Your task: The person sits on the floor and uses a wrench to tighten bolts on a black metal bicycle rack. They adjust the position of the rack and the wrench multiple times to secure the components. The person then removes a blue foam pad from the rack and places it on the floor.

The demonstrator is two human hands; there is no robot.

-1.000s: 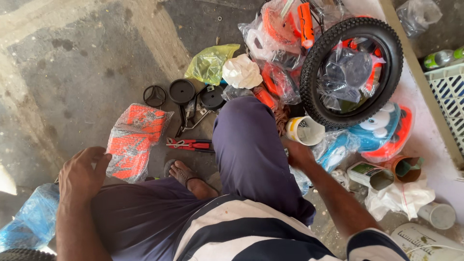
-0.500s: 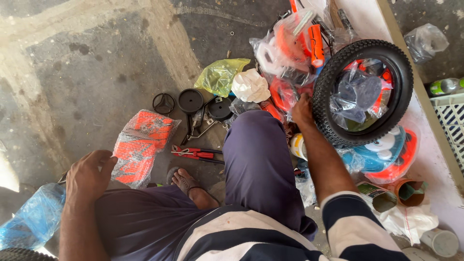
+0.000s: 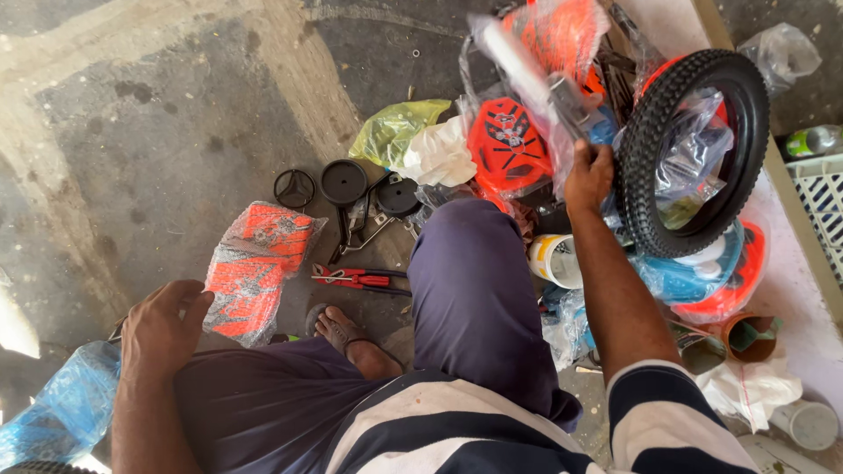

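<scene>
Bare concrete floor (image 3: 176,114) lay open toward the far left corner, while bagged parts crowded its right side up to the raised kerb (image 3: 790,228). The right hand (image 3: 587,175) reached forward, arm straight, fingers closed around a plastic-wrapped metal part (image 3: 536,79) lifted above the pile, just beside the black tyre (image 3: 645,140). The left hand (image 3: 162,329) rested palm-down on the left knee, fingers loosely spread and holding nothing, near the orange wrapped piece (image 3: 250,268). Red pliers (image 3: 356,279) lay between the legs.
</scene>
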